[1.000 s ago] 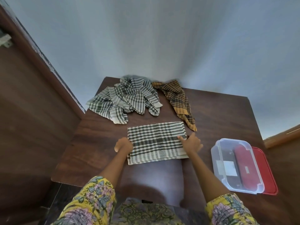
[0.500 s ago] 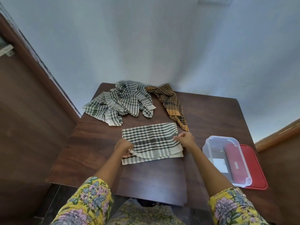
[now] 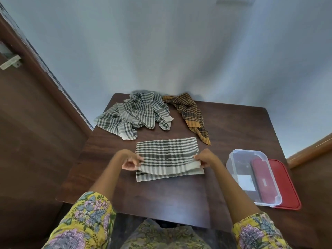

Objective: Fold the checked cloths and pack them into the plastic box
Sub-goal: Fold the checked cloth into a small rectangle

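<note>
Head view looked down on a dark wooden desk pushed against a pale blue wall, with a brown door on the left. At the middle of the desk lay a green-and-white checked cloth, already folded into a long band. Its near top layer was raised off the layer beneath, which stayed flat on the wood. The left hand pinched the left end of that raised edge between thumb and curled fingers, and the right hand pinched the right end in the same manner, so the lifted edge stretched between them. Both forearms came up from yellow floral sleeves at the bottom of the view. Farther back on the desk sat a crumpled heap of green checked cloths, and just to its right a loose orange-and-black checked cloth trailed toward the near side, its tip close to the far right corner of the folded cloth. At the right of the desk stood a clear plastic box, open on top, resting partly over its red lid; a white label and the red of the lid showed through its bottom.
</note>
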Demonstrator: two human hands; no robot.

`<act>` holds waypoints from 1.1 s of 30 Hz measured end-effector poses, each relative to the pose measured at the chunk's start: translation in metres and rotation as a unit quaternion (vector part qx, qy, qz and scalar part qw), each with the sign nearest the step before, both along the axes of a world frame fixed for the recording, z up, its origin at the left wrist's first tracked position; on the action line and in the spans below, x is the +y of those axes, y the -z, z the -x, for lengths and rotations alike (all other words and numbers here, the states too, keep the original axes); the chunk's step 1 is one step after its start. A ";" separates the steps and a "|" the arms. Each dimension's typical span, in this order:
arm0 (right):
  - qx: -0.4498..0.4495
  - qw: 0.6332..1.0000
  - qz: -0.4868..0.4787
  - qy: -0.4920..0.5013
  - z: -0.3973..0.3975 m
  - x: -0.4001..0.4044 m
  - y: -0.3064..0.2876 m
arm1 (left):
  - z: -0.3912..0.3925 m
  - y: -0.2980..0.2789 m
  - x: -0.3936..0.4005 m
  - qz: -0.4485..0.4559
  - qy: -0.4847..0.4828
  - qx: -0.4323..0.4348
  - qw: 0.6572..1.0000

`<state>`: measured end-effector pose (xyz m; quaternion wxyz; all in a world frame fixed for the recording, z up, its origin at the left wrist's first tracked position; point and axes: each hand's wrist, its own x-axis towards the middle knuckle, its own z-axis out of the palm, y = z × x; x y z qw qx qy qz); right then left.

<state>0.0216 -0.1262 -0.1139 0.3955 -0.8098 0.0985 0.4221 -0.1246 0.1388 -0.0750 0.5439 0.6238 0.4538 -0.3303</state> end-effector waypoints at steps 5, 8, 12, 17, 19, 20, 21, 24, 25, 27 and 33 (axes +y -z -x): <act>-0.082 0.991 0.079 -0.071 0.009 -0.001 0.007 | 0.019 0.029 -0.016 -0.008 0.031 0.050 0.998; -0.140 0.977 0.115 -0.116 0.005 0.001 0.002 | 0.021 0.032 -0.020 -0.001 0.026 0.057 0.998; -0.192 0.962 0.145 -0.125 0.007 0.005 0.005 | 0.018 0.026 -0.017 -0.002 0.066 0.092 0.994; -0.317 0.885 0.304 -0.156 0.018 0.027 0.002 | -0.003 0.017 -0.015 -0.313 0.257 0.119 0.907; -0.394 0.871 0.246 -0.161 0.022 0.050 -0.001 | -0.019 0.021 -0.025 -0.459 0.227 -0.012 0.859; -0.429 0.870 0.185 -0.159 0.024 0.063 0.000 | -0.027 0.025 -0.033 -0.487 0.223 -0.086 0.840; -0.455 0.866 0.120 -0.167 0.027 0.075 0.003 | -0.034 0.034 -0.043 -0.498 0.237 -0.153 0.820; -0.475 0.837 -0.003 -0.272 0.046 0.104 0.024 | -0.037 0.069 -0.069 -0.464 0.271 -0.222 0.814; -0.454 0.834 -0.012 -0.314 0.051 0.107 0.036 | -0.035 0.083 -0.074 -0.461 0.291 -0.213 0.811; -0.433 0.813 0.020 -0.387 0.053 0.106 0.060 | -0.027 0.105 -0.077 -0.464 0.326 -0.204 0.798; -0.471 0.797 0.117 -0.360 0.013 0.066 0.091 | -0.017 0.123 -0.033 -0.515 0.244 -0.192 0.799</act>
